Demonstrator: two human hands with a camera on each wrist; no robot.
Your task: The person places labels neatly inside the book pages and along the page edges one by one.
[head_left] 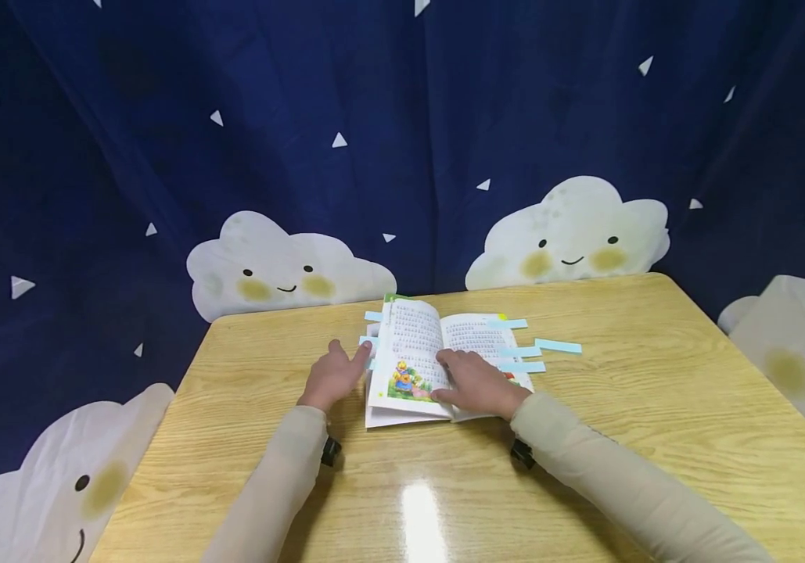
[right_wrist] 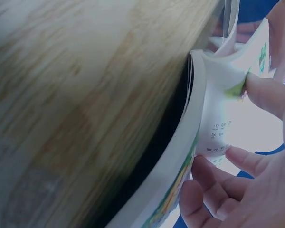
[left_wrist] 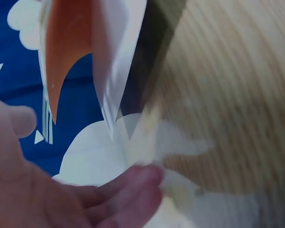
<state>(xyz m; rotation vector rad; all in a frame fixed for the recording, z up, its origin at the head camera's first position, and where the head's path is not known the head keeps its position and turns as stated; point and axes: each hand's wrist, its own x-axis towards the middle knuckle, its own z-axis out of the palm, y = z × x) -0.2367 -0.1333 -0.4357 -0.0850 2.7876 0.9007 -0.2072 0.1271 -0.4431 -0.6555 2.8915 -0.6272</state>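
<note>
An open book (head_left: 412, 344) with printed text and a colour picture lies on the table, its left pages bowed up from those beneath. Pale blue sticky tabs (head_left: 522, 367) stick out from both side edges. My right hand (head_left: 476, 383) rests on the book near the centre fold; in the right wrist view its thumb (right_wrist: 266, 95) touches the left page and the fingertips press by the fold. Beside the book's left edge is my left hand (head_left: 335, 375), thumb up near a tab. The left wrist view shows its fingers (left_wrist: 128, 199) apart from the hanging page edges (left_wrist: 109, 95).
A pale blue strip (head_left: 558, 346) lies on the wooden table (head_left: 655, 391), right of the book. Behind the table hangs a dark blue curtain (head_left: 388, 117) with white clouds and triangles. Both wrists carry a small black device (head_left: 330, 451) under the sleeve.
</note>
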